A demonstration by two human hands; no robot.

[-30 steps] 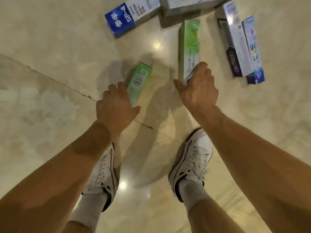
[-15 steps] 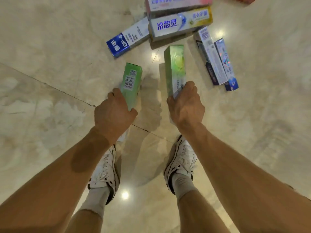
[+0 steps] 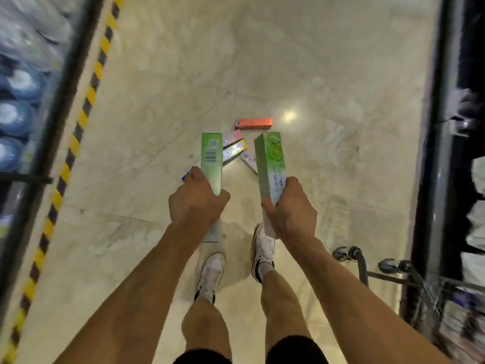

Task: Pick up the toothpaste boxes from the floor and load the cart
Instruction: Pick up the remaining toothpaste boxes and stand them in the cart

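My left hand [image 3: 195, 203] grips a green toothpaste box with a barcode [image 3: 211, 160], held up above the floor. My right hand [image 3: 290, 210] grips a second green box with a lime picture [image 3: 270, 164], also lifted. On the floor beyond them lie several more boxes: an orange one [image 3: 253, 124], a pink one [image 3: 232, 137], a yellow-and-white one [image 3: 235, 151] and a pale one [image 3: 249, 161], partly hidden behind the held boxes. A blue box tip [image 3: 185, 176] peeks out by my left hand. The cart [image 3: 409, 277] shows at the lower right.
A shelf front with a yellow-black striped edge [image 3: 78, 124] runs along the left, holding blurred blue packs. A dark shelf upright [image 3: 441, 153] stands on the right. My two white shoes [image 3: 210, 277] stand on the marble floor between them.
Both hands closed on the green boxes and lifted them off the floor. My view rose and pulled back, so the shelves and the cart came into sight.
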